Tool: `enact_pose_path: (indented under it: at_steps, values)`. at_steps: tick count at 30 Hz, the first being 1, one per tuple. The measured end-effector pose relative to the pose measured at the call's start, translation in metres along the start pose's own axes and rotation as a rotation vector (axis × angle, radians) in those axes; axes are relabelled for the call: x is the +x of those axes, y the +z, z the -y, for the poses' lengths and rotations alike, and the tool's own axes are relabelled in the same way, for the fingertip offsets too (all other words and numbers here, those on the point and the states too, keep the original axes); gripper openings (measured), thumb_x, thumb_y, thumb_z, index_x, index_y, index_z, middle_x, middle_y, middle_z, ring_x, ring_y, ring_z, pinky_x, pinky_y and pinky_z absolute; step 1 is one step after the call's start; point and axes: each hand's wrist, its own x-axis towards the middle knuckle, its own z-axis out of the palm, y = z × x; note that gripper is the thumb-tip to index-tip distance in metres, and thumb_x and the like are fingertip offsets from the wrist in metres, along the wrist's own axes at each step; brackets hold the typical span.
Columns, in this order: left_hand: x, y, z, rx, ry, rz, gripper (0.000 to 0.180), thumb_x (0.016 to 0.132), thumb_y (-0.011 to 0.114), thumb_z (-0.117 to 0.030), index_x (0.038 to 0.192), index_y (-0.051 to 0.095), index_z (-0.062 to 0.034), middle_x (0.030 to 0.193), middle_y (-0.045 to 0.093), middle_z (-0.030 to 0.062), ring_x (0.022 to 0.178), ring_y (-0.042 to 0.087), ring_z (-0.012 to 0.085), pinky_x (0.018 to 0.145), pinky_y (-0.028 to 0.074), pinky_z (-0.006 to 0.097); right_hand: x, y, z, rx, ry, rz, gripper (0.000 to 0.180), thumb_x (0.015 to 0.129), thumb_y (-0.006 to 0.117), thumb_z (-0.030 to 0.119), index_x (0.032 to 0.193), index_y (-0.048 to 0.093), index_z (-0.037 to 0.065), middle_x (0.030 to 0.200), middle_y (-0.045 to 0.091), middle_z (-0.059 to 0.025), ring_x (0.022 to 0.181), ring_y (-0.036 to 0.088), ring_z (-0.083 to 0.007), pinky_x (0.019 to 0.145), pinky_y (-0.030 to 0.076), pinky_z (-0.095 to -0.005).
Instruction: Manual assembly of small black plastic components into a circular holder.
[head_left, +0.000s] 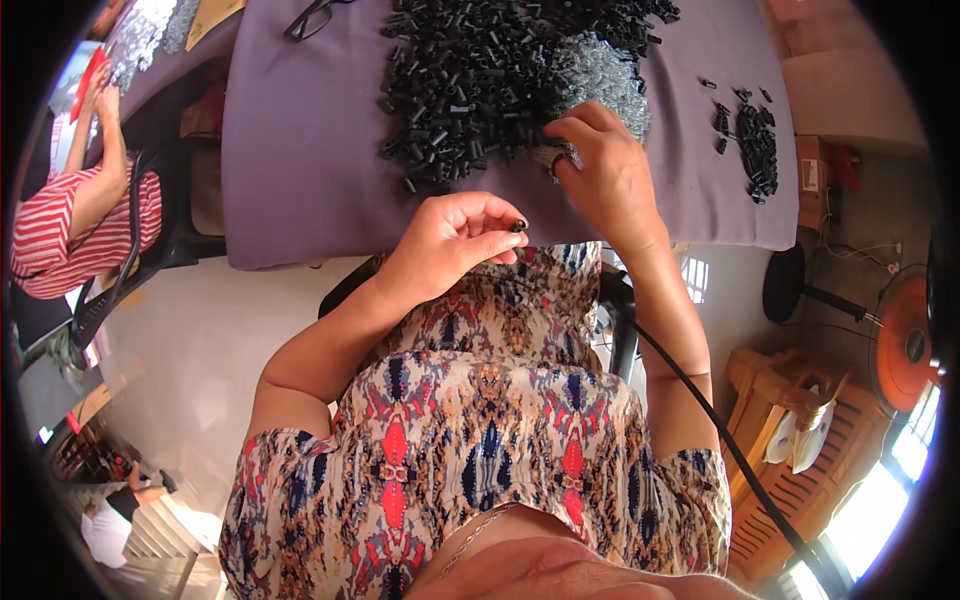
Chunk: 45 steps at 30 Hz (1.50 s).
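Observation:
My left hand (452,240) is over the near edge of the table, thumb and fingers pinched on a small black tube (518,227). My right hand (612,175) reaches to the near side of a heap of small clear pieces (608,78). Its fingers are bent together at the heap's edge, and whatever they grip is hidden or too small to name. Left of the clear pieces and behind them spreads a large pile of short black tubes (455,90), with a few loose ones along its edge.
A purple cloth (305,130) covers the table. A smaller group of black pieces (758,150) lies at the right, and eyeglasses (318,18) at the far left. Another person in a striped top (80,225) works at the left. An orange fan (905,340) stands at the right.

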Motion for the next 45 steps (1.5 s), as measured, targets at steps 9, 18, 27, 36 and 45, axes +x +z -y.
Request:
enact_pose_path:
  at_steps: [9, 18, 27, 36, 45]
  values:
    - [0.004, 0.001, 0.005, -0.021, 0.014, 0.001, 0.018, 0.092, 0.065, -0.004, 0.107, 0.064, 0.0038, 0.096, 0.071, 0.0113, 0.08, 0.067, 0.0119, 0.076, 0.057, 0.026, -0.004, 0.011, -0.011, 0.019, -0.012, -0.045, 0.024, 0.071, 0.063, -0.002, 0.093, 0.067, 0.006, 0.095, 0.061, -0.0085, 0.093, 0.061, -0.0295, 0.078, 0.052, -0.0392]
    - [0.017, -0.001, -0.01, 0.027, 0.024, -0.063, 0.017, 0.09, 0.066, -0.006, 0.105, 0.066, 0.0024, 0.093, 0.071, 0.0106, 0.075, 0.066, 0.0113, 0.07, 0.057, 0.025, -0.019, -0.003, -0.019, 1.152, 0.253, 0.199, 0.036, 0.075, 0.046, -0.014, 0.102, 0.066, -0.003, 0.103, 0.066, -0.0071, 0.09, 0.064, -0.0153, 0.076, 0.053, -0.0274]
    - [0.013, 0.012, -0.034, 0.025, 0.027, -0.035, 0.017, 0.089, 0.066, -0.005, 0.104, 0.066, 0.0038, 0.088, 0.071, 0.0113, 0.067, 0.065, 0.0118, 0.064, 0.056, 0.026, -0.022, -0.007, -0.017, 1.405, 0.107, 0.224, 0.038, 0.073, 0.044, -0.015, 0.102, 0.067, -0.005, 0.1, 0.067, -0.0081, 0.087, 0.065, -0.0145, 0.073, 0.053, -0.0254]
    - [-0.003, 0.023, -0.039, 0.025, 0.045, -0.067, 0.019, 0.09, 0.068, -0.008, 0.104, 0.066, 0.0043, 0.087, 0.071, 0.01, 0.068, 0.066, 0.0111, 0.065, 0.058, 0.025, -0.027, -0.015, -0.011, 1.393, -0.022, 0.231, 0.042, 0.064, 0.047, -0.014, 0.097, 0.071, -0.004, 0.098, 0.067, -0.0074, 0.094, 0.064, -0.0165, 0.087, 0.05, -0.0281]
    - [0.0, 0.022, -0.029, 0.139, 0.118, -0.125, 0.016, 0.089, 0.068, -0.006, 0.102, 0.065, 0.0029, 0.086, 0.071, 0.0115, 0.065, 0.065, 0.0128, 0.061, 0.056, 0.025, -0.03, -0.016, -0.006, 1.182, -0.092, 0.154, 0.045, 0.064, 0.044, -0.015, 0.098, 0.072, -0.003, 0.096, 0.067, -0.0079, 0.094, 0.064, -0.017, 0.084, 0.049, -0.0279]
